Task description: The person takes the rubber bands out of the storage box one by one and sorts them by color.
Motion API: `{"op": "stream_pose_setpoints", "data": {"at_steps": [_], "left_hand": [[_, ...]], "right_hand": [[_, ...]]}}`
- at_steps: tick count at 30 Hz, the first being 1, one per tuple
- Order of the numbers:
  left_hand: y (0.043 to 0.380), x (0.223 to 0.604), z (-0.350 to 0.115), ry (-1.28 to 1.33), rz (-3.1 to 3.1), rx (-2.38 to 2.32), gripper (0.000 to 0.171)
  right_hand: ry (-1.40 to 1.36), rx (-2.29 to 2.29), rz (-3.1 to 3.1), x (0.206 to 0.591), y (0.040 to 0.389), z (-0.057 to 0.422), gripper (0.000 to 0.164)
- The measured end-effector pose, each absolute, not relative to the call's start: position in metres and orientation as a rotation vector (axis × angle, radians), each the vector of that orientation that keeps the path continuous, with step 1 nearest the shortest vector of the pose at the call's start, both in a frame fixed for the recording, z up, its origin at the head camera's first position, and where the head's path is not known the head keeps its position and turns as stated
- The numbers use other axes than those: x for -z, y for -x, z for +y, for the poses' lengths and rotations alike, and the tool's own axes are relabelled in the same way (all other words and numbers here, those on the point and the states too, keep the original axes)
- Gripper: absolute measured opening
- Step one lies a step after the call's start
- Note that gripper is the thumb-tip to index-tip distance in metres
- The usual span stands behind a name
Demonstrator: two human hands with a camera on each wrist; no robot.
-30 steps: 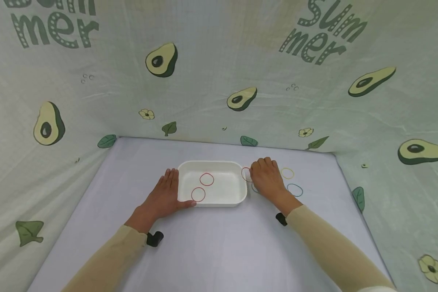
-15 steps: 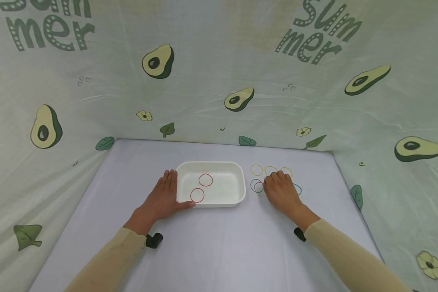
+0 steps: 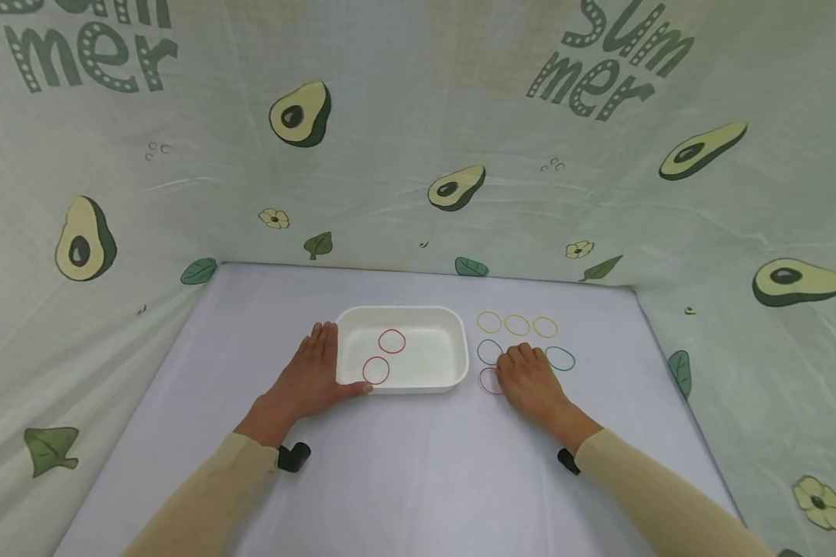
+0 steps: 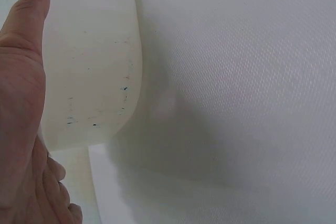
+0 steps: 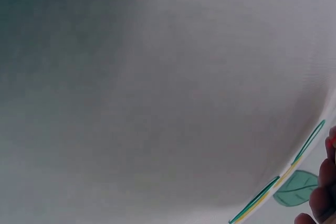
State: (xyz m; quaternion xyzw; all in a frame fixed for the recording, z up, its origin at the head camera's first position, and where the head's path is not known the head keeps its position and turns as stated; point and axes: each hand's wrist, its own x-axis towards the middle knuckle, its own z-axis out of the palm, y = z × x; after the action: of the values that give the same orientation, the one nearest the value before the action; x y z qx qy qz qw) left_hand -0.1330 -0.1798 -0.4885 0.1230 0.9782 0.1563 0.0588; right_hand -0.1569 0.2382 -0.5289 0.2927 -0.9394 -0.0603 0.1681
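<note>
My left hand [image 3: 310,379] lies with straight fingers along the left wall of a white plastic tray [image 3: 425,389], its thumb along the near side. In the left wrist view that thumb [image 4: 26,24] rests against the tray's outer wall. Two red rubber bands lie apart in the tray: one farther back [image 3: 392,330], one nearer [image 3: 376,384]. Right of the tray, my right hand [image 3: 532,383] pinches another red rubber band [image 3: 488,391] low over the table, in front of a green rubber band [image 3: 489,364]. Only the right hand's fingertips [image 5: 325,182] show in the right wrist view, with a bit of red.
Three yellow rubber bands, left [image 3: 489,312], middle [image 3: 518,335] and right [image 3: 546,337], form a row behind the right hand. Another green rubber band [image 3: 560,370] lies to its right. A printed cloth [image 3: 383,155] hangs behind the white table [image 3: 418,464].
My right hand has carried the red rubber band from the tray's right rim to the right, then nearer me, in front of the green one. My left hand has stayed at the tray.
</note>
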Motion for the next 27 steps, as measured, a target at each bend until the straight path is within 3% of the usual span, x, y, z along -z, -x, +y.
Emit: {"op": "stream_pose_setpoints", "data": {"at_steps": [27], "left_hand": [[0.1357, 0.4926, -0.1809, -0.370, 2.956, -0.469, 0.131]], "right_hand": [[-0.806, 0.102, -2.712, 0.5265, 0.1581, 0.2389, 0.019]]}}
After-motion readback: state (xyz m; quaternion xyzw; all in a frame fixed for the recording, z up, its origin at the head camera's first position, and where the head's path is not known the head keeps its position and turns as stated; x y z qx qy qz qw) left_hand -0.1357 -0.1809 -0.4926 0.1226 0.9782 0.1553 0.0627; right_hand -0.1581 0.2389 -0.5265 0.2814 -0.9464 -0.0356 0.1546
